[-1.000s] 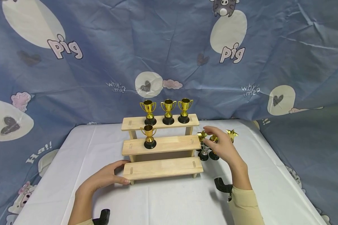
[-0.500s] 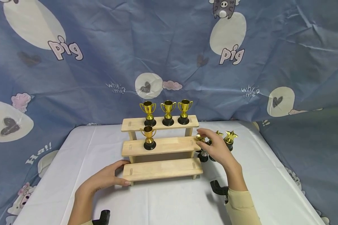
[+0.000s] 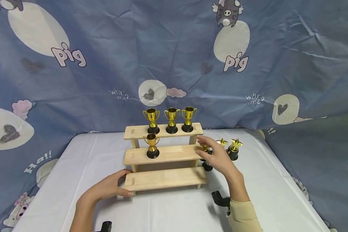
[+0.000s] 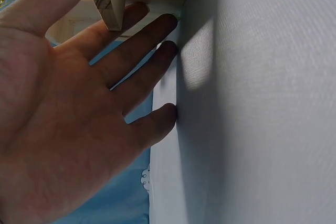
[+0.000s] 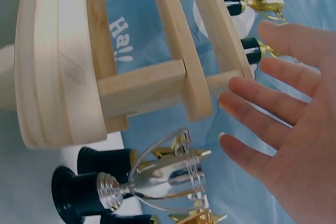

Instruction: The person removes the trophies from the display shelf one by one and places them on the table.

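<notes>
A three-step wooden display stand (image 3: pixel 168 178) stands on the white table. My left hand (image 3: pixel 102 188) holds its lowest step at the left end, thumb at the front edge and index finger at the back; the other fingers are spread in the left wrist view. My right hand (image 3: pixel 220 158) hovers with spread fingers beside the right end of the middle step, holding nothing. Below its fingers in the right wrist view lies the view of a silver trophy cup (image 5: pixel 168 182). Gold trophy cups (image 3: pixel 172 116) stand in a row of three on the top step, and another gold cup (image 3: pixel 152 145) on the middle step's left.
Right of the stand, a gold star trophy (image 3: pixel 233 149) stands on the table among several trophies partly hidden by my right hand. A blue patterned cloth (image 3: pixel 110 112) hangs behind the table. The lowest step (image 3: pixel 165 177) carries no trophy.
My right hand has moved left from over the trophies toward the stand's right side, uncovering the star trophy. My left hand keeps its place on the stand. The head view has tilted up slightly.
</notes>
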{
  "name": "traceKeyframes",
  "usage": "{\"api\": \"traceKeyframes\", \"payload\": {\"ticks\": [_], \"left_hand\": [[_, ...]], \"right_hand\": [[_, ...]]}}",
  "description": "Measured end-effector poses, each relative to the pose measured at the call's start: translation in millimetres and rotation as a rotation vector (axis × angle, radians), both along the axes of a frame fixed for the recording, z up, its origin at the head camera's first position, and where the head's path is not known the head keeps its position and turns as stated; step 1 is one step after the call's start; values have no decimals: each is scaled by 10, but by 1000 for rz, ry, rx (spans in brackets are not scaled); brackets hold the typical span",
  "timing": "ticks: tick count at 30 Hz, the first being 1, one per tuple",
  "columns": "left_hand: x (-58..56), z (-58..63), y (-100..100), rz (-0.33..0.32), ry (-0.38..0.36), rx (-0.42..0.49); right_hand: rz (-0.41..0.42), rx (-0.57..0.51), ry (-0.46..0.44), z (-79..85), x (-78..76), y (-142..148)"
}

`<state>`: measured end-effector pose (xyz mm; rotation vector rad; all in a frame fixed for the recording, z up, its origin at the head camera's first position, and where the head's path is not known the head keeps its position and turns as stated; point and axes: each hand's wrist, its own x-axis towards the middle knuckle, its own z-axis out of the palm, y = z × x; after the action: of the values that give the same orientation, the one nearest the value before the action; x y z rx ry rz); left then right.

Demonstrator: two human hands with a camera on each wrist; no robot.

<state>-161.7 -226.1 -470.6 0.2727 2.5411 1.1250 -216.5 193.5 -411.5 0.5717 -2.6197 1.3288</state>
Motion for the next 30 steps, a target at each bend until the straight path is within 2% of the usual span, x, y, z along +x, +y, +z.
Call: {"api": "traceKeyframes", "payload": {"ticks": [10,21,25,30], "left_hand": [[47,-43,-6,10,-22,8],[16,-20,-33,5,-1,5],[15,-19,-32,8,-11,-2],[-6,-2,-17,2,-16,-7]], "right_hand": [[29,12,-14,-5,64,-142],[109,-35,-64,35,46,-318],[113,-8,-55,13,59,-366],[107,25,-2,-6,79,-420]]}}
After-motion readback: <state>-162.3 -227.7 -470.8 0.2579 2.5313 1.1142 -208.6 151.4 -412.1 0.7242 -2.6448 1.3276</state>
